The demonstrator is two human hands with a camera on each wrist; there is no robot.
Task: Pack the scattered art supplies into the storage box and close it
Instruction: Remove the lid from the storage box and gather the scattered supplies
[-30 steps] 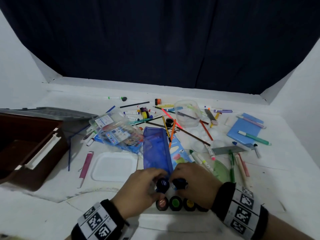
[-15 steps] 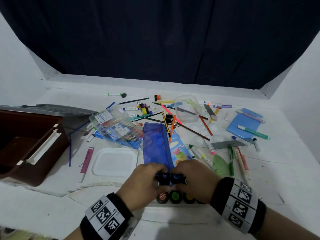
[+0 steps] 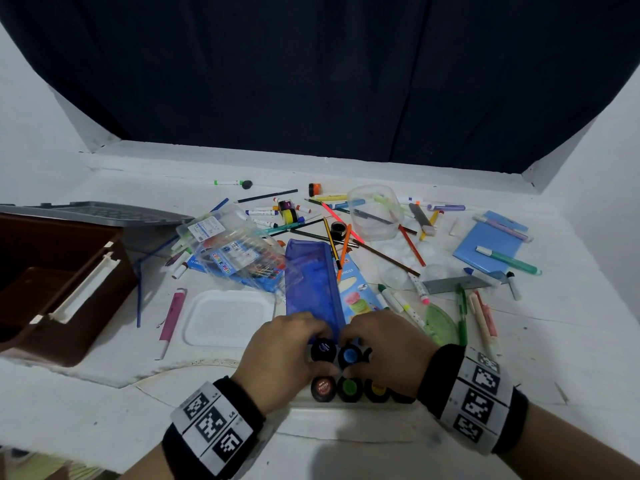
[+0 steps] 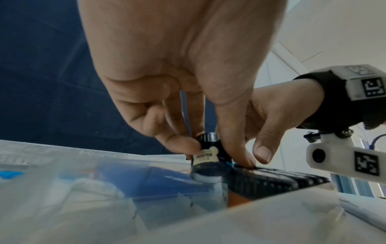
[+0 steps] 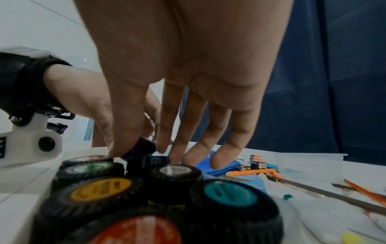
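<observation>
Tilted now off its upright, the dark-blue paint pot [image 4: 206, 156] sits pinched by left-hand fingers [image 4: 177, 143], right-hand fingers [image 5: 117, 145] gripping its neighbour.

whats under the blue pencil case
The blue pencil case lies partly over a pastel pencil box on its right and a marker pack's corner on its left. Its near end is covered by both hands, so what is beneath there cannot be seen.

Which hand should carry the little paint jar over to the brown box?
Left, probably: the left hand already pinches the small dark paint jar, and the brown storage box sits on its side.
</observation>
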